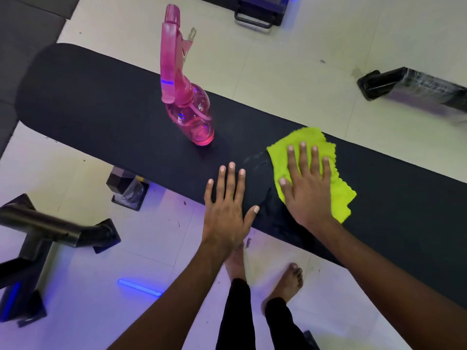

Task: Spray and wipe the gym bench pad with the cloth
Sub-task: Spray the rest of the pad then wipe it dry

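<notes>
My right hand (309,183) lies flat with straight, spread fingers on the bright lime-green terry cloth (326,170), pressing it down onto the long black padded gym bench pad (113,117) so the whole palm drives the wipe; it grips nothing. My left hand (227,210) is also flat and open, fingers straight, resting on the pad's near edge just beside the cloth, probably to brace me. Between them a faint damp smear (257,160) shows on the pad, which suggests that spraying is done here. The translucent pink plastic spray bottle (188,97) stands upright on the pad, apart from both hands; I can't tell how much liquid it holds.
</notes>
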### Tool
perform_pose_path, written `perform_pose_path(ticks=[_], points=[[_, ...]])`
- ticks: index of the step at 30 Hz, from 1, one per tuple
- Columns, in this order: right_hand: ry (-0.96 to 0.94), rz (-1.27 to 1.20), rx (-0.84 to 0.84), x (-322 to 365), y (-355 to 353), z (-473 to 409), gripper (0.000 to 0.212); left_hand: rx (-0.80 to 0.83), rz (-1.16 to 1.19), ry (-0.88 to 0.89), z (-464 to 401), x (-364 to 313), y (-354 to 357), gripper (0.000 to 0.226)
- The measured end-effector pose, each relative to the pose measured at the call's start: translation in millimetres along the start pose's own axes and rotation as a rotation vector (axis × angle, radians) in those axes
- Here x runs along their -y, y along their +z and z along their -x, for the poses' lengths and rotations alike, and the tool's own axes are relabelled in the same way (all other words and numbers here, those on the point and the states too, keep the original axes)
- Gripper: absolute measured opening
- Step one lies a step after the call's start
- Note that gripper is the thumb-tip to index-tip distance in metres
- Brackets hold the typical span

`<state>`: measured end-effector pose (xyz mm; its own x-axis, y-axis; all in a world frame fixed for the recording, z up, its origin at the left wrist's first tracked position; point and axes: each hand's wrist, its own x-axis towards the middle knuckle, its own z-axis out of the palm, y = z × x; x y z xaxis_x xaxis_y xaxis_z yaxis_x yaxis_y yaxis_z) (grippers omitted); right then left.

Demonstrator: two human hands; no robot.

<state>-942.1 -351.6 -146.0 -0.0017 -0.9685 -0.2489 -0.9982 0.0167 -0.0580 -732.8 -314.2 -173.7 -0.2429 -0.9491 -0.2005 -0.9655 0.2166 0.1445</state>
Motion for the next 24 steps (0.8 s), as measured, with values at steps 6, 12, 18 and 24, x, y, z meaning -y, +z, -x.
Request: perform_pose_path(ticks=[6, 12, 18, 24], points=[[-0.166, 0.063, 0.008, 7, 4, -10, 0.069, -0.031, -0.019, 0.022, 0, 5, 5, 0.084], [0.025, 0.033, 0.043, -25, 16, 89, 0.068, 0.0, -0.028, 0.014, -1, 4, 3, 0.085], [0.079, 0.013, 0.028, 12, 18, 63, 0.07, -0.002, -0.031, 0.021, -2, 4, 3, 0.085], [-0.03, -0.038, -0.044, -33, 19, 41, 0.074, 0.019, -0.048, 0.02, -2, 4, 1, 0.086]])
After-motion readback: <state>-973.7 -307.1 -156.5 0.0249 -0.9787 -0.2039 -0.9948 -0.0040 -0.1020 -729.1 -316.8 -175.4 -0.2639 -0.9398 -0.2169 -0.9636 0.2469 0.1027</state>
